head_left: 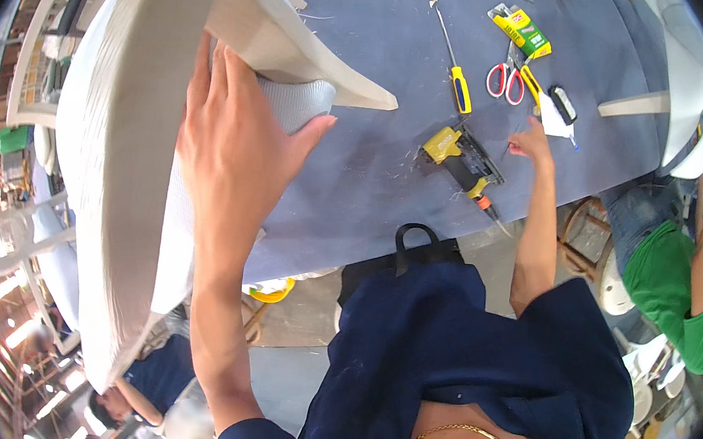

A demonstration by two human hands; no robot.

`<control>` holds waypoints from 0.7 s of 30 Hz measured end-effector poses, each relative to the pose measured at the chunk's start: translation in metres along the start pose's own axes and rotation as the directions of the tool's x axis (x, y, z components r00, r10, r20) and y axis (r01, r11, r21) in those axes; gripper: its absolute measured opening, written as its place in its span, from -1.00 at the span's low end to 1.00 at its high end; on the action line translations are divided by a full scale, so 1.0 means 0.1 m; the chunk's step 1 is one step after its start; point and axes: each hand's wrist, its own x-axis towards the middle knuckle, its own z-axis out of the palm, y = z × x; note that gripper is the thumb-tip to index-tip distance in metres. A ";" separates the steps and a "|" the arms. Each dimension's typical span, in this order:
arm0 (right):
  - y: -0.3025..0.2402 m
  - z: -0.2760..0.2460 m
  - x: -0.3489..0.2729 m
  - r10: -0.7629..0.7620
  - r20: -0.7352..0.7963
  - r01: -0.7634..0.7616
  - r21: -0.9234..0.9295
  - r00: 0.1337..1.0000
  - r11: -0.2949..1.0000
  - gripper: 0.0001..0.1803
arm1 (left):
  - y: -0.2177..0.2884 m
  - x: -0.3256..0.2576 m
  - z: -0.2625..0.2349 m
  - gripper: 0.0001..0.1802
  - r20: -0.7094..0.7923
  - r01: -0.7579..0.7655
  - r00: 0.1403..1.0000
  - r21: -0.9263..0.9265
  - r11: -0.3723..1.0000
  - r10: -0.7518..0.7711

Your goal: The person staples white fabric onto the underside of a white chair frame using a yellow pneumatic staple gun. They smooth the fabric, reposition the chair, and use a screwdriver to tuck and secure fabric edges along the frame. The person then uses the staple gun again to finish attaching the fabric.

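A pale wooden chair (120,175) with light ribbed fabric stands tilted on the table at the left. My left hand (231,129) grips it, fingers tucked in by the wooden frame and thumb over the fabric-covered edge. My right hand (531,146) is low over the table at the right, its fingers mostly curled and one reaching toward a yellow utility knife (532,85) and a white scrap (556,122). Whatever its fingers hold, if anything, is hidden. Left of that hand lies a yellow and black staple gun (459,157) with a hose.
Red-handled scissors (506,83), a yellow screwdriver (461,88), a green-yellow packet (524,32) and a black object (563,105) lie on the blue-grey table (372,174). Another white chair part (681,56) stands at the right. A person in green (677,297) is beyond it.
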 end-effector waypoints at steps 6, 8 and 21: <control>-0.51 0.41 -1.46 -0.249 0.246 0.033 0.647 0.937 0.762 -0.58 | -0.17 0.25 -0.05 -0.01 0.147 -0.078 0.984 -0.172 0.982 0.104; -0.79 0.63 -1.67 -0.411 0.145 0.203 0.695 0.900 0.689 -0.63 | -0.18 0.35 0.00 -0.02 0.215 -0.021 0.972 -0.304 0.952 0.091; -2.67 1.25 -2.47 -0.957 -0.002 0.948 0.134 0.291 0.288 -0.87 | -0.33 0.51 -0.01 0.01 0.411 -0.113 0.879 -0.313 0.943 0.242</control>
